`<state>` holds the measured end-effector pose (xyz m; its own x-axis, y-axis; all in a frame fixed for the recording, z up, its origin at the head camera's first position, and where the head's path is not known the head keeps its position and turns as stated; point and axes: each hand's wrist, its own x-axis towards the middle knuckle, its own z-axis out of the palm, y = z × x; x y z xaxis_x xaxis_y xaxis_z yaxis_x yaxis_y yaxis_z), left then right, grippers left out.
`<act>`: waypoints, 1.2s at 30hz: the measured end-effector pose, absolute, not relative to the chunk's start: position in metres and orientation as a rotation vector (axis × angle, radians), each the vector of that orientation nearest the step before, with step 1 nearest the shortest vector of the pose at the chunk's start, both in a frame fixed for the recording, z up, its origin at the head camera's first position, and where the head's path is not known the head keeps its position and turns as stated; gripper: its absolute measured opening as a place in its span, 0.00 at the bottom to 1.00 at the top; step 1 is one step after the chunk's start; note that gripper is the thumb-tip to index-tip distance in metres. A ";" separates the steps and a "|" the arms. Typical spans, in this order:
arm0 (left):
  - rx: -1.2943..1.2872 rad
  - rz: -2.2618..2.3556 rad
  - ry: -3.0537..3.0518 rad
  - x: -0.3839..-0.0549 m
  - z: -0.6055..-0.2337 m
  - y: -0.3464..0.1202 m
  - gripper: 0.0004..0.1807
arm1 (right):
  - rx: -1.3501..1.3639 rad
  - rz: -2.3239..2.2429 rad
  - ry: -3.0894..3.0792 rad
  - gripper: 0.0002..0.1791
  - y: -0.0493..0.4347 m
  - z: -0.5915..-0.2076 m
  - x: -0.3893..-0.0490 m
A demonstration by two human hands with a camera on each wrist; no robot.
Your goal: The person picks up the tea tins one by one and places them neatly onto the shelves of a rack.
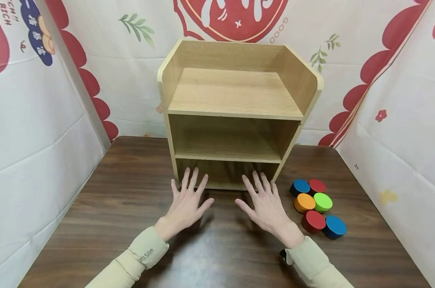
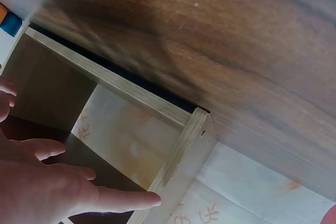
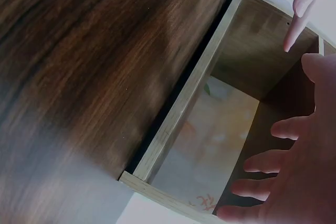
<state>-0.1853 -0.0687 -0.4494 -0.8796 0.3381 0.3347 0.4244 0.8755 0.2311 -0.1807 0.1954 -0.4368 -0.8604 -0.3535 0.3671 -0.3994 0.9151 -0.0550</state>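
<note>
Both hands hover palm down over the dark wood table, in front of a light wooden shelf unit with three levels. My left hand has its fingers spread and straight, fingertips overlapping the left part of the lowest compartment in the head view. My right hand mirrors it on the right side, fingers also spread. Neither one holds anything. In the left wrist view the left hand shows close by the shelf's side panel. The right wrist view has the right hand before the compartments.
Right of the right hand lie several round discs: blue, red, orange, green, a second red and a second blue. Printed white cloth hangs around the table. A small black object is by the right cuff.
</note>
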 end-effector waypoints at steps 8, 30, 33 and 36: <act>-0.579 -0.418 -2.749 -0.184 -0.444 -0.067 0.40 | 0.551 0.170 -2.739 0.42 0.197 -0.433 -0.180; -0.598 -0.372 -2.116 -0.227 -0.290 -0.088 0.36 | 0.599 0.334 -2.685 0.32 0.228 -0.404 -0.150; -0.574 -0.388 -2.161 -0.230 -0.283 -0.091 0.35 | 0.598 0.372 -2.580 0.28 0.243 -0.402 -0.150; -0.556 -0.402 -2.174 -0.232 -0.279 -0.095 0.34 | 0.530 0.389 -2.513 0.26 0.263 -0.403 -0.149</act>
<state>-0.2315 -0.0946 -0.2793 -0.5531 0.2502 0.7947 0.5178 0.8505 0.0925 -0.1488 0.2629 -0.4034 -0.7784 -0.2885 0.5576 -0.4436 0.8812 -0.1634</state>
